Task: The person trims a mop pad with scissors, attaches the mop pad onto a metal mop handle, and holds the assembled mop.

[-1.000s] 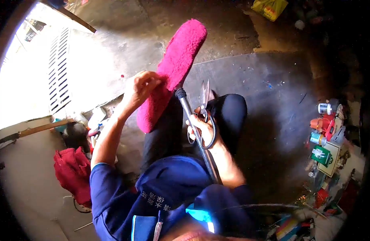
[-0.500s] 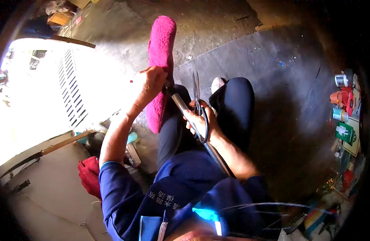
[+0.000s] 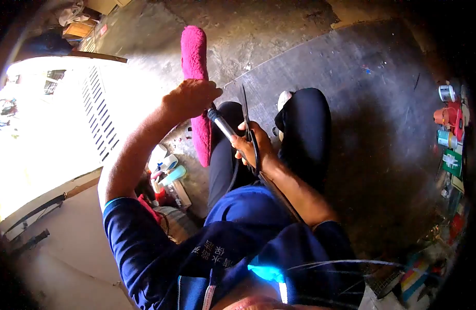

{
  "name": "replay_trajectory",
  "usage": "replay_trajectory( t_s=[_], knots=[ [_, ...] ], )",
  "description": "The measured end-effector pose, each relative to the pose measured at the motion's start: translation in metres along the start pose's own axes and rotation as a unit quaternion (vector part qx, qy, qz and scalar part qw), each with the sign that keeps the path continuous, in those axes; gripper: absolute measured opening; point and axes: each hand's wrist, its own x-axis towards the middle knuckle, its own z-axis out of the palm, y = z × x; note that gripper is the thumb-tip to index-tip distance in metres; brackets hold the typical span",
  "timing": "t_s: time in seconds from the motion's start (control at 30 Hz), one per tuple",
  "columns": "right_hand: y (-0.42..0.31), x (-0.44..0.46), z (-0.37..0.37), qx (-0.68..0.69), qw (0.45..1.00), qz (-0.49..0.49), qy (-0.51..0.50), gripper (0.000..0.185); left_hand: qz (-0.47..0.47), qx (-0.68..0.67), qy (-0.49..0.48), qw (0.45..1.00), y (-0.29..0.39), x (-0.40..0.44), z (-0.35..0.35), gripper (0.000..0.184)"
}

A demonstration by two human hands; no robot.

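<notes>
A long, fuzzy pink mop head [image 3: 195, 54] stretches away from me above my left knee. My left hand [image 3: 194, 96] lies across its middle with the fingers closed round it, close to the joint with the pole. From that joint a metal mop pole [image 3: 225, 126] slants down to the right toward my body. My right hand [image 3: 256, 147] is closed round the pole and also holds black-handled scissors [image 3: 245, 103], their blades pointing away from me. The fingers under the pole are partly hidden.
Bright light falls on the floor at left beside a slotted grate [image 3: 99, 111]. Bottles and a turquoise item [image 3: 174, 175] lie by my left elbow. Several cans and boxes, with a green box [image 3: 451, 161], line the right edge. A pale panel [image 3: 57, 248] is at lower left.
My left hand has turned and now reaches across the mop head. The mop head has shifted a little left. The scissors and right hand have moved slightly left and toward me.
</notes>
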Motion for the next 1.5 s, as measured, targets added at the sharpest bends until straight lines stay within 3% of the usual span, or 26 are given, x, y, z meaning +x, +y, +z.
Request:
replay_trajectory(
  t_s=[0.1, 0.2, 0.33, 0.4, 0.53, 0.63, 0.7, 0.73, 0.8, 0.87, 0.9, 1.0, 1.03, 1.13, 1.2, 1.27, 1.37, 1.47, 1.5],
  knots=[
    [0.001, 0.001, -0.001, -0.015, 1.0, 0.009, -0.001, 0.036, 0.087, -0.079, 0.059, 0.991, -0.016, -0.002, 0.008, 0.028],
    [0.008, 0.003, 0.0, 0.023, 1.0, -0.007, 0.001, 0.034, 0.137, -0.029, 0.059, 0.988, -0.02, -0.002, 0.012, 0.023],
    [0.005, 0.002, -0.001, 0.002, 1.0, -0.004, 0.001, 0.036, 0.129, -0.024, 0.046, 0.99, -0.016, 0.0, 0.014, 0.017],
    [0.003, 0.003, -0.001, 0.017, 1.0, 0.005, -0.004, 0.036, 0.155, 0.012, 0.114, 0.981, -0.016, 0.0, 0.016, 0.005],
    [0.006, 0.004, -0.002, 0.048, 0.999, 0.012, -0.018, 0.034, 0.134, -0.005, 0.122, 0.983, -0.021, -0.001, 0.019, 0.007],
    [0.003, 0.004, -0.004, 0.051, 0.998, 0.03, -0.031, 0.032, 0.175, -0.063, 0.161, 0.969, -0.025, -0.001, 0.02, 0.011],
    [0.007, 0.006, -0.004, 0.077, 0.996, 0.036, -0.035, 0.031, 0.197, -0.029, 0.192, 0.961, -0.033, -0.003, 0.023, 0.025],
    [0.007, 0.006, -0.004, 0.103, 0.993, 0.042, -0.042, 0.031, 0.183, -0.101, 0.199, 0.957, -0.038, -0.005, 0.019, 0.024],
    [0.002, 0.008, -0.004, 0.147, 0.985, 0.067, -0.057, 0.028, 0.114, 0.005, 0.186, 0.976, -0.029, -0.007, 0.017, 0.022],
    [-0.003, 0.005, -0.001, 0.143, 0.984, 0.084, -0.066, 0.026, 0.128, -0.042, 0.234, 0.963, -0.017, -0.006, 0.019, 0.02],
    [-0.007, 0.003, -0.002, 0.119, 0.989, 0.075, -0.055, 0.025, 0.079, -0.07, 0.188, 0.977, -0.013, -0.01, 0.02, 0.019],
    [0.002, 0.006, -0.003, 0.109, 0.99, 0.072, -0.05, 0.025, 0.116, -0.129, 0.212, 0.962, -0.03, -0.007, 0.05, 0.017],
    [0.001, 0.007, -0.003, 0.115, 0.987, 0.101, -0.047, 0.025, 0.108, -0.129, 0.164, 0.972, -0.029, -0.005, 0.045, 0.016],
    [0.012, 0.014, -0.005, 0.18, 0.974, 0.118, -0.066, 0.025, 0.105, -0.165, 0.21, 0.958, -0.028, -0.001, 0.054, 0.016],
    [0.015, 0.018, -0.005, 0.183, 0.977, 0.094, -0.056, 0.03, 0.063, -0.157, 0.321, 0.932, -0.008, -0.01, 0.053, 0.02],
    [0.018, 0.021, -0.007, 0.196, 0.975, 0.086, -0.057, 0.029, -0.079, -0.233, 0.395, 0.885, 0.017, -0.02, 0.061, 0.029],
    [0.023, 0.024, -0.013, 0.223, 0.967, 0.091, -0.085, 0.026, -0.229, -0.319, 0.514, 0.762, 0.042, -0.047, 0.095, 0.038],
    [0.022, 0.023, -0.021, 0.209, 0.97, 0.077, -0.1, 0.02, -0.337, -0.362, 0.538, 0.682, 0.023, -0.069, 0.159, 0.041],
    [0.024, 0.024, -0.023, 0.21, 0.969, 0.072, -0.108, 0.019, -0.365, -0.475, 0.516, 0.612, -0.001, -0.067, 0.204, 0.043]
  ],
)
